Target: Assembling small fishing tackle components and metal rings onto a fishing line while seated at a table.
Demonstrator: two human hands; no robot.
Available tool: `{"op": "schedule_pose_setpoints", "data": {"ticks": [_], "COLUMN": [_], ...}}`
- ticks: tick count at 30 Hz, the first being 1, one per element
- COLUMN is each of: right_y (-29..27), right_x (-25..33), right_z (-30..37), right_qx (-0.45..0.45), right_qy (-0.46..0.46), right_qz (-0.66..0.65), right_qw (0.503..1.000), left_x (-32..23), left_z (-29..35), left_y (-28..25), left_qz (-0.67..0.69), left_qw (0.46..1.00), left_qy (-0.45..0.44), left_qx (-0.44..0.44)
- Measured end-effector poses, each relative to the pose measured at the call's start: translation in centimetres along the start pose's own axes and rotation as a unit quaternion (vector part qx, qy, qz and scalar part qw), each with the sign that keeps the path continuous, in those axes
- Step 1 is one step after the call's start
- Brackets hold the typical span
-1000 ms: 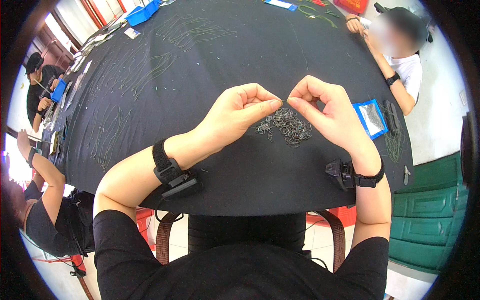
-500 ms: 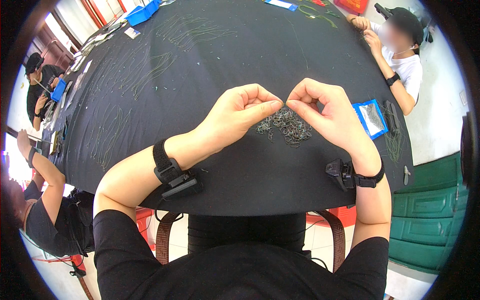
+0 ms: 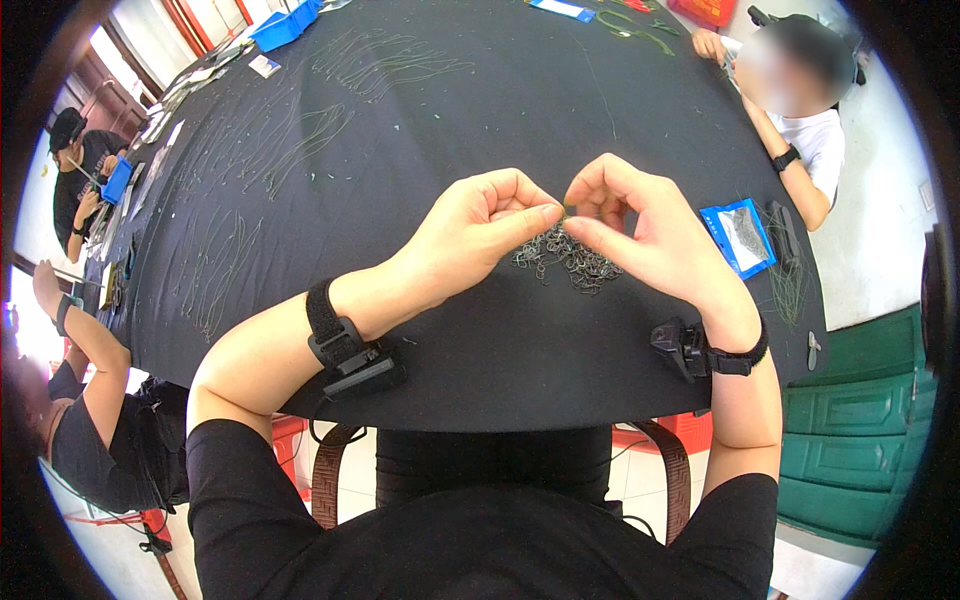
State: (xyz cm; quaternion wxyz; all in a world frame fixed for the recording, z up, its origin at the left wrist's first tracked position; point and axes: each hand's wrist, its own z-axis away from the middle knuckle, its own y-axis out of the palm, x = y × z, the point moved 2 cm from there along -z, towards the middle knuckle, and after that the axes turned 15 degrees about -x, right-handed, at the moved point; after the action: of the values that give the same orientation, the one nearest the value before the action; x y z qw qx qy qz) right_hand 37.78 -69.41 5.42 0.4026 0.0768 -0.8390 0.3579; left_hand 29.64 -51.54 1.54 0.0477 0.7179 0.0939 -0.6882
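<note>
My left hand point(image 3: 490, 218) is closed in a pinch, thumb against forefinger. Whatever lies between those fingertips is too small to make out. Right beside it, my right hand point(image 3: 640, 215) has its thumb and forefinger slightly apart, their tips close to the left fingertips. No object shows in the right hand. Below and just beyond both hands lies a tangled pile of small bent metal pieces point(image 3: 585, 268), looking like fish hooks, on the black tablecloth point(image 3: 480, 350). My hands partly hide the pile.
To the right lie a blue-edged packet point(image 3: 740, 238), a dark holder point(image 3: 785, 235) and green line strands point(image 3: 788, 295). Bundles of thin line point(image 3: 215, 275) spread over the left side. A blue bin point(image 3: 285, 27) stands far left. Other people sit around the table.
My right thumb and forefinger have parted from their pinch and shifted slightly left. My left hand stays pinched in place. The person at the far right has leaned in.
</note>
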Motion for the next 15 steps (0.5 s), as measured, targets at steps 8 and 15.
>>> {"op": "schedule_pose_setpoints", "data": {"ticks": [8,15], "right_y": [1.01,0.53], "right_x": [0.33,0.09], "right_z": [0.09,0.12], "right_qx": [0.03,0.009], "right_qy": [0.041,0.07], "right_qz": [0.014,0.015], "right_qw": [0.999,0.997], "left_x": [-0.27,-0.13], "left_z": [0.39,0.19], "left_y": [0.19,-0.13], "left_qz": [0.003,-0.007], "left_qw": [1.0,1.0], "left_qy": [-0.006,0.001], "left_qx": [0.003,-0.021]}}
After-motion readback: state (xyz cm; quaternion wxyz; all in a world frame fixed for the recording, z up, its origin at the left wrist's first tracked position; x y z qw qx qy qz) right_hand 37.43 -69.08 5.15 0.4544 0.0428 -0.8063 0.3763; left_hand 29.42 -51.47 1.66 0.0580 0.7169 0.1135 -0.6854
